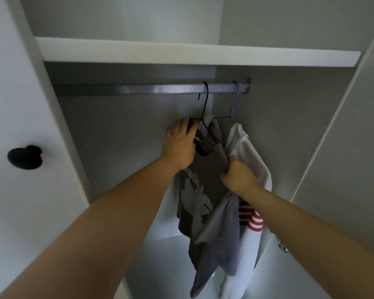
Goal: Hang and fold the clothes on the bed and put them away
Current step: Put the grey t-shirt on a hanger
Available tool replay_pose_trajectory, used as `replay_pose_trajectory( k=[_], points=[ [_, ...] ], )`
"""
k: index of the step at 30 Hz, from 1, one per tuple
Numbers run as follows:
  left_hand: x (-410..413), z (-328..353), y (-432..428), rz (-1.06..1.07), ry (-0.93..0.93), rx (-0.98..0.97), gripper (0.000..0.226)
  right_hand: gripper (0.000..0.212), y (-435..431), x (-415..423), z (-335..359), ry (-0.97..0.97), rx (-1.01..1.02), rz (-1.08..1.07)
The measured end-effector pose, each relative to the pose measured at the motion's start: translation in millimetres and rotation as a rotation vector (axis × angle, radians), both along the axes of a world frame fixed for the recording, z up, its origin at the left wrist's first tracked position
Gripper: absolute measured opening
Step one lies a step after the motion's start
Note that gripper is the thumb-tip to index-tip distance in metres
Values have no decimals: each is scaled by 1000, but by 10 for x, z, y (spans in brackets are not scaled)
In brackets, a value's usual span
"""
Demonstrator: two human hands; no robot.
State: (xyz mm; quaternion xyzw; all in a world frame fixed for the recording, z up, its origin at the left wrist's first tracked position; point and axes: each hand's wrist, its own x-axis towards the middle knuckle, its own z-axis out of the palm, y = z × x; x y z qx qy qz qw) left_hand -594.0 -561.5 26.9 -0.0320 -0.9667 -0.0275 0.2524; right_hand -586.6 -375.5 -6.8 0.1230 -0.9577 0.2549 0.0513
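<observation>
Grey t-shirt (pixel 205 180) on dark hanger (pixel 205 108), inside wardrobe (pixel 311 108).
Right hand (pixel 238 174) fingers curled tight, pinching its fabric; left hand (pixel 179 145) fingers near-straight over its shoulder, grip unclear. White garment (pixel 253 152) beside; both hooked on rail (pixel 138 89) under shelf (pixel 181 55).

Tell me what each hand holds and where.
The left hand grips the grey shirt at one shoulder, over the hanger; the right hand pinches the other shoulder.

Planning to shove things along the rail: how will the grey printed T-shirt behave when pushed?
The grey T-shirt is probably floppy: it bunches where the right hand pinches it. Hung by a thin hanger hook, it would likely swing and slide easily along the smooth rail.
</observation>
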Motion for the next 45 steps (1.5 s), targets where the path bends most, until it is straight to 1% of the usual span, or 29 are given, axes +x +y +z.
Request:
replay_pose_trajectory(
  k=[5, 8, 9, 12, 15, 18, 22, 26, 30, 34, 37, 40, 45],
  points=[
    [390, -289, 217, -89, -142, 29, 64, 34, 160, 312, -83, -25, -10, -33],
    [606, -370, 339, -148, -166, 33, 64, 46, 257, 583, -119, -64, -4, -81],
    [668, -382, 369, -171, -163, 25, 64, 46, 287, 675, -130, -62, -17, -97],
    [851, -388, 454, -252, -139, -21, 64, 40, 376, 965, -112, -8, -53, -170],
    [1099, -396, 581, -321, -132, -75, 66, 52, 463, 1331, -68, 96, -16, -253],
    [1448, -451, 745, -404, -147, -82, 69, 51, 536, 1777, -104, 173, 61, -338],
    [1969, -595, 1022, -595, -103, -95, 70, 55, 701, 2478, -290, 189, 178, -498],
    [2445, -772, 1445, -851, -56, -96, 73, 59, 960, 3320, -479, 169, 275, -674],
    [2975, -850, 1963, -1057, -85, -167, 70, 59, 1294, 4164, -548, 142, 359, -856],
    [3541, -836, 2522, -1317, -54, -197, 67, 60, 1628, 4926, -526, 125, 367, -1054],
    [3952, -817, 2979, -1535, 21, -177, 66, 59, 1859, 5437, -495, 131, 368, -1199],
    [4370, -801, 3496, -1638, 47, -140, 68, 57, 2151, 5939, -487, 145, 386, -1342],
    [5006, -798, 4415, -1725, 29, -105, 71, 59, 2778, 6625, -490, 97, 462, -1532]
  ],
)
